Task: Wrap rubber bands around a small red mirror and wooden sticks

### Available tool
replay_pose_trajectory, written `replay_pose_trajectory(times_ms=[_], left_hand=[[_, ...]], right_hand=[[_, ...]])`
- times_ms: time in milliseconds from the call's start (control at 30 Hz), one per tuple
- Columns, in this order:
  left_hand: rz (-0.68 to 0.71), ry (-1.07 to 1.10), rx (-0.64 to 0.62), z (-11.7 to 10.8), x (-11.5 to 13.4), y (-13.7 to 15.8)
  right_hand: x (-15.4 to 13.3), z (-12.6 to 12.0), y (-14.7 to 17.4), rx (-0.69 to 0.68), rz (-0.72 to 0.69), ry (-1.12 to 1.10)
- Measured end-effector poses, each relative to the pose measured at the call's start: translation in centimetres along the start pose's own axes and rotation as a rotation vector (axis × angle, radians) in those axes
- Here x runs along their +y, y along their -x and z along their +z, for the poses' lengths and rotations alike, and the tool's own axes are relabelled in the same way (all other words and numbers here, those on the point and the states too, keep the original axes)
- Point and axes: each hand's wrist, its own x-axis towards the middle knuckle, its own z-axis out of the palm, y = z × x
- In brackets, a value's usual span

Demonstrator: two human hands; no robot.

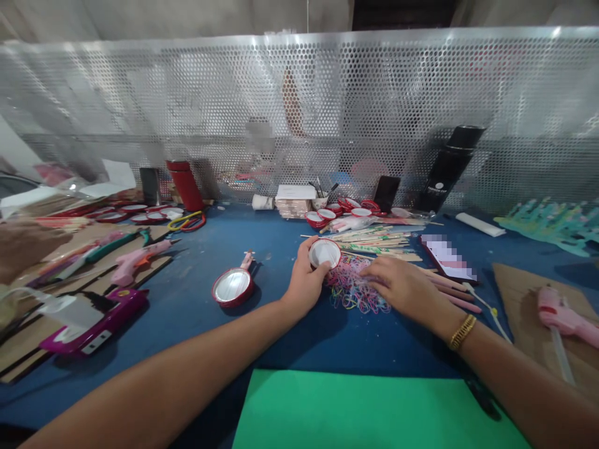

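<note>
My left hand (304, 277) grips a small round piece with a red rim and a pale, shiny face (324, 252), thumb lying over its near edge. Just to the right, my right hand (397, 284) has its curled fingertips in a loose pile of thin multicoloured rubber bands (358, 290); the bands hide exactly what they pinch. A similar red-rimmed round piece (232, 285), with a short pale stick (247, 259) at its far side, lies on the blue table to the left. Behind the pile are flat, printed paper-like strips (384, 240).
Pink glue guns lie left (135, 262) and right (564, 315), the left one near a purple power strip (96, 327). A green sheet (374, 411) covers the near edge. A black bottle (449, 168) and red bottle (185, 185) stand before the perforated metal screen (210, 112).
</note>
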Motion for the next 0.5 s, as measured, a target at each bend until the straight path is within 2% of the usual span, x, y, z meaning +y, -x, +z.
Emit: replay_pose_trajectory(times_ms=[200,367,500], left_hand=[[-0.026,0.024,0.014,-0.01,-0.05,-0.06],[-0.017,0.024,0.019,0.03,-0.02,-0.05],[-0.027,0.024,0.018,0.03,0.07,-0.01]], right_hand=[[-0.25,-0.72,-0.21,0.169,0.000,-0.068],[-0.41,-0.73,-0.23,0.199,0.011,-0.046],[-0.28,-0.65,-0.34,0.210,-0.033,-0.019]])
